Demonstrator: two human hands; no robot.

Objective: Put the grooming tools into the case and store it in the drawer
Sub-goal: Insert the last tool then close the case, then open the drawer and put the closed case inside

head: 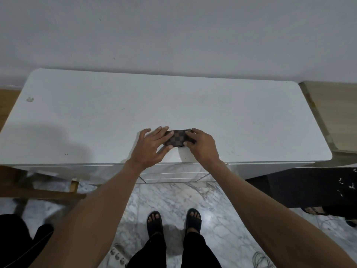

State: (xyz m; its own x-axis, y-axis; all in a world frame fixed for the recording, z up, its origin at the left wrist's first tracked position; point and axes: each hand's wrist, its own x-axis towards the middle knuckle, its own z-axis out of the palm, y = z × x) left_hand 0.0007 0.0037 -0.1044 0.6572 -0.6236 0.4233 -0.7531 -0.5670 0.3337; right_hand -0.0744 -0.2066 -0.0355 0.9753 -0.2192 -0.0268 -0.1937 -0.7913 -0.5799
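We are looking down on a white cabinet (96, 117), whose top is carrying everything that follows. Below the wrists, its drawer fronts (173, 175) are sitting flush, so we are judging the storing step not yet begun.

Between the two hands, the checkered case (178, 138) is lying flat near the front edge. The left hand (148, 146) is spreading over its left end, fingers resting on top and thumb hooking the near side. The right hand (201, 145) is pinching the right end, thumb near, fingers over. We cannot tell whether the case is fully closed, and no tools are showing.

Risks, as we are judging them:
- An unfastened case spilling tools when lifted.
- A loose grip letting it slide off the nearby edge.
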